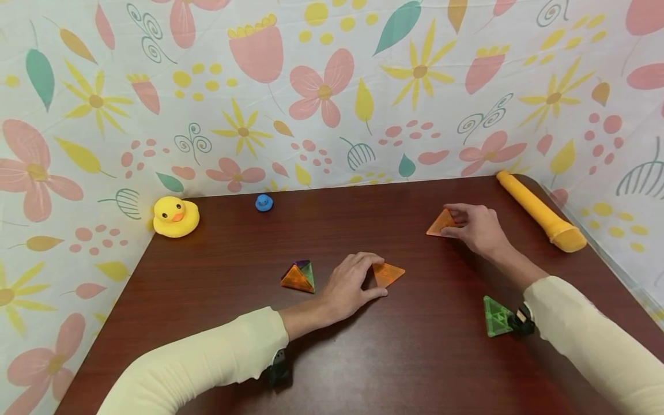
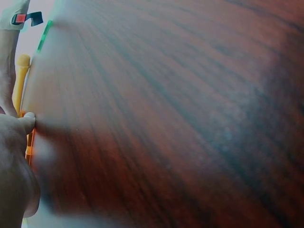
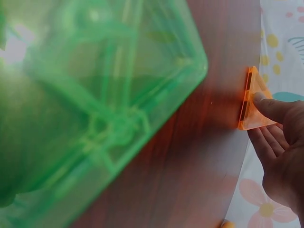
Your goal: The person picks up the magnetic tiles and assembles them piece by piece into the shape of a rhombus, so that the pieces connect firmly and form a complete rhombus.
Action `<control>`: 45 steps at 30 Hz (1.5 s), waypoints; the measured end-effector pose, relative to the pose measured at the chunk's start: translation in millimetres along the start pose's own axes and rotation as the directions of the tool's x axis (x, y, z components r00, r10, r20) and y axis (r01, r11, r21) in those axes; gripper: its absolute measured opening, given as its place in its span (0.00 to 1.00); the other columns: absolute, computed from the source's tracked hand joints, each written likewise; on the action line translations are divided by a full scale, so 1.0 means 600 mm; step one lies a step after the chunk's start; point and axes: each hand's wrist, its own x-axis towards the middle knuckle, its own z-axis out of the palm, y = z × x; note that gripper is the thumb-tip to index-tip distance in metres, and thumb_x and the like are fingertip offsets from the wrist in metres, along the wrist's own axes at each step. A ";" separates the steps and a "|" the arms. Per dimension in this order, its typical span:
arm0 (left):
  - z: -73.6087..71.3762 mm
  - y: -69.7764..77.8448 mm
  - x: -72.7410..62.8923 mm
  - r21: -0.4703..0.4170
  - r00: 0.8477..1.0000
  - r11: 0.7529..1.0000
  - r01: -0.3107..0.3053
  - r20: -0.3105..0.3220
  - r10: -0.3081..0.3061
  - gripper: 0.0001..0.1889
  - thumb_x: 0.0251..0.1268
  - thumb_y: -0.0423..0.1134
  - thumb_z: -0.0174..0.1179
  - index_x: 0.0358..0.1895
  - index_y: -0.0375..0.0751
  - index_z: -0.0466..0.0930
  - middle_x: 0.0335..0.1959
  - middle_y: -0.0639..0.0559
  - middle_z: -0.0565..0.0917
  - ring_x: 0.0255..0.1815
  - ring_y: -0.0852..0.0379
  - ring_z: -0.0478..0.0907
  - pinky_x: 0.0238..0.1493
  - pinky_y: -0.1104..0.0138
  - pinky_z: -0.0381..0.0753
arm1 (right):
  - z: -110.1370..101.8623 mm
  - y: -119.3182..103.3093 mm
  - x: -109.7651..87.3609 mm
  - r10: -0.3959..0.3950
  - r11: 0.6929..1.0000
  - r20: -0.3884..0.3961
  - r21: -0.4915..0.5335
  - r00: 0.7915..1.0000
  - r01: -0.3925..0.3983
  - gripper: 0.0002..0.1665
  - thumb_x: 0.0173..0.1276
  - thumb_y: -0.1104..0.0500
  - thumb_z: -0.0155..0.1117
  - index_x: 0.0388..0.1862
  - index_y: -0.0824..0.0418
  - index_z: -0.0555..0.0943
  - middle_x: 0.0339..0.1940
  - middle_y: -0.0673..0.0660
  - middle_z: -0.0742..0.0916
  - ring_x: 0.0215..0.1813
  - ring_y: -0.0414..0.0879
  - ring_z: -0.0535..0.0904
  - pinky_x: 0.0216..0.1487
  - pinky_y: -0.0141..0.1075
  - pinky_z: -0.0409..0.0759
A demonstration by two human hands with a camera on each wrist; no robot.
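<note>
Positioning seems underway: between thumb and fingers, the near tile (image 1: 392,273) is held by the left hand (image 1: 349,285), the far tile (image 1: 438,226) by the right hand (image 1: 478,229); steadiness seems required.

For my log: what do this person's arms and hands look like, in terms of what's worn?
The left sleeve and right sleeve are long, plain and cream-coloured. A small black left device and right device sit by the cuffs; the right one shows a red patch in the left wrist view. The left hand and right hand wear no gloves.
</note>
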 end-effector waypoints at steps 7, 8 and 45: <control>0.000 -0.001 -0.001 -0.005 1.000 1.000 -0.004 -0.004 0.004 0.32 0.69 0.52 0.74 0.71 0.44 0.77 0.70 0.53 0.78 0.68 0.52 0.75 0.68 0.55 0.77 | -0.002 -0.003 -0.005 0.009 1.000 -0.008 0.016 1.000 -0.009 0.28 0.66 0.66 0.80 0.63 0.72 0.83 0.48 0.71 0.90 0.48 0.65 0.89 0.36 0.28 0.84; 0.000 -0.001 0.000 -0.005 1.000 1.000 -0.005 -0.004 0.005 0.32 0.69 0.52 0.74 0.71 0.44 0.77 0.70 0.53 0.78 0.68 0.52 0.75 0.68 0.56 0.77 | -0.003 -0.004 -0.006 0.016 1.000 -0.001 0.025 1.000 -0.016 0.26 0.67 0.65 0.79 0.62 0.72 0.84 0.48 0.71 0.90 0.48 0.65 0.89 0.34 0.26 0.82; 0.005 -0.006 -0.003 0.008 0.998 1.000 -0.003 -0.055 0.003 0.34 0.68 0.53 0.75 0.72 0.44 0.76 0.68 0.52 0.78 0.66 0.54 0.78 0.65 0.57 0.80 | 0.020 -0.077 -0.038 -0.042 0.991 0.066 0.130 0.997 0.033 0.16 0.72 0.62 0.76 0.55 0.68 0.86 0.48 0.67 0.91 0.49 0.63 0.90 0.38 0.34 0.88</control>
